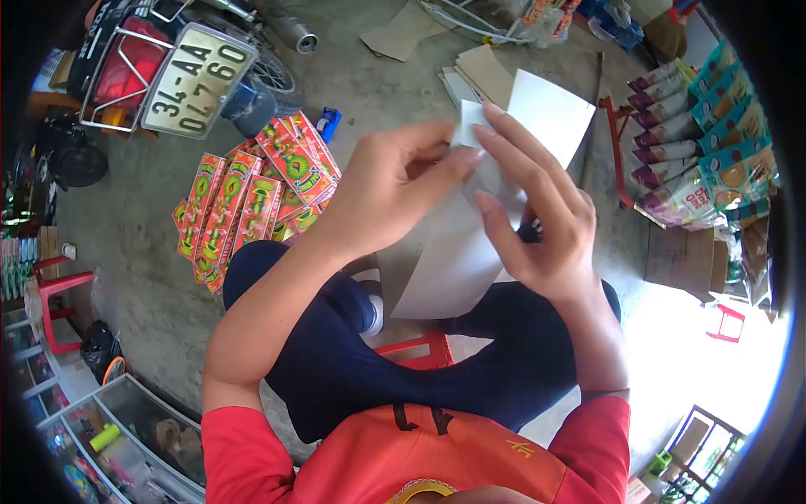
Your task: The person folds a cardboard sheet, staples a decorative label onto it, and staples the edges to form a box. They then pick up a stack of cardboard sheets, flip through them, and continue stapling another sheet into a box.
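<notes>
Between my two hands is a sheet of paper (449, 269), pale grey-white, its top end bent over into a narrow fold and its lower part hanging toward my knees. My left hand (399, 185) is closed, thumb and fingers pinching the folded end. From the other side my right hand (541, 210) grips the same fold, fingers bent over it and thumb below. Some fingertips are slightly blurred. Beyond the right fingers lies another white sheet (550, 113). A small dark thing beside the right palm is mostly hidden.
Stacked red cartons with green fruit pictures (227, 197) lie on the floor at left, near a blue tape dispenser (329, 124). A motorbike's licence plate (197, 80) stands behind them. Cardboard pieces (485, 76) lie ahead; a rack of snack packets (705, 134) stands right.
</notes>
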`<state>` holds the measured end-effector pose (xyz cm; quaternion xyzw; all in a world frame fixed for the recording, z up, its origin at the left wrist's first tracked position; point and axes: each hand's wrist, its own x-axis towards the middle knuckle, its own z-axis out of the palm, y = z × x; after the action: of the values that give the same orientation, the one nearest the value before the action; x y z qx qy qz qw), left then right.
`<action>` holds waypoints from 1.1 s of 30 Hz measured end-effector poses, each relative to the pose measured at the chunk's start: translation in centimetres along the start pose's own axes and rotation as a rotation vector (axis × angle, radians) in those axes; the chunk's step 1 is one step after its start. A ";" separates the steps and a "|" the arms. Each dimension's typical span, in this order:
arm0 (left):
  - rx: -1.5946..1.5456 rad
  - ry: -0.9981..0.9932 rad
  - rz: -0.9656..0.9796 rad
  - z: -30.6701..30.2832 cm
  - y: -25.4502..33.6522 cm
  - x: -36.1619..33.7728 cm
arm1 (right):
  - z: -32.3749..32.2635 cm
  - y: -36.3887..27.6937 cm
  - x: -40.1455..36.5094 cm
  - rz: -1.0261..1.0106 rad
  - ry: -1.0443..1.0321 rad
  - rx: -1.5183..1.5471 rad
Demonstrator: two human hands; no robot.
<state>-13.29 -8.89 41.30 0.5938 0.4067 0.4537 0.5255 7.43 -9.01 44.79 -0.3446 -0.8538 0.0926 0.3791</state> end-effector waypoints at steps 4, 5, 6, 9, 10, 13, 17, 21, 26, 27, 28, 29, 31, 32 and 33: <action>-0.046 -0.015 -0.011 0.0 0.7 0.2 | 0.5 0.8 -0.3 -0.063 0.016 0.014; -0.083 -0.016 -0.001 0.2 1.1 0.1 | 0.6 1.2 -0.3 -0.086 0.015 0.007; -0.121 -0.016 0.010 0.3 1.2 0.1 | 0.5 1.2 -0.4 -0.079 -0.001 0.012; -0.056 -0.047 0.018 -0.3 1.0 -0.1 | 0.5 1.2 -0.5 -0.074 -0.037 -0.001; -0.045 -0.047 0.036 -0.5 1.0 -0.1 | 0.4 1.1 -0.5 -0.075 -0.059 0.003; -0.018 -0.040 0.082 -0.8 1.0 -0.3 | -0.2 0.7 -0.2 -0.073 -0.144 0.040; 0.008 -0.007 0.091 -1.0 0.8 -0.1 | -0.4 1.1 -0.1 -0.116 -0.044 0.065; -0.071 0.095 0.106 -1.4 0.7 0.5 | -2.8 2.2 0.1 -0.014 0.209 -0.077; -0.039 0.149 0.116 -2.5 1.5 0.9 | -4.5 5.8 0.1 0.181 0.311 -0.081; -0.044 0.151 0.124 -2.4 1.5 1.1 | -4.0 5.1 0.3 0.275 0.313 0.060; -0.068 0.150 0.113 -2.3 1.5 1.1 | -3.9 4.8 0.4 0.369 0.313 0.202; -0.076 0.152 0.117 -2.1 1.4 1.1 | -4.2 4.9 0.2 0.384 0.248 0.229; -0.093 0.160 0.124 -1.8 1.4 1.1 | -4.9 5.3 -0.1 0.411 0.114 0.287; -0.146 0.153 0.116 -1.6 1.5 1.0 | -4.8 5.0 0.0 0.412 0.128 0.309; -0.199 0.146 0.108 -1.3 1.8 0.9 | -4.7 4.8 0.0 0.407 0.130 0.345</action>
<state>-14.33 -7.91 43.19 0.5250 0.3643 0.5614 0.5258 13.28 -5.94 46.04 -0.4448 -0.7123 0.2886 0.4599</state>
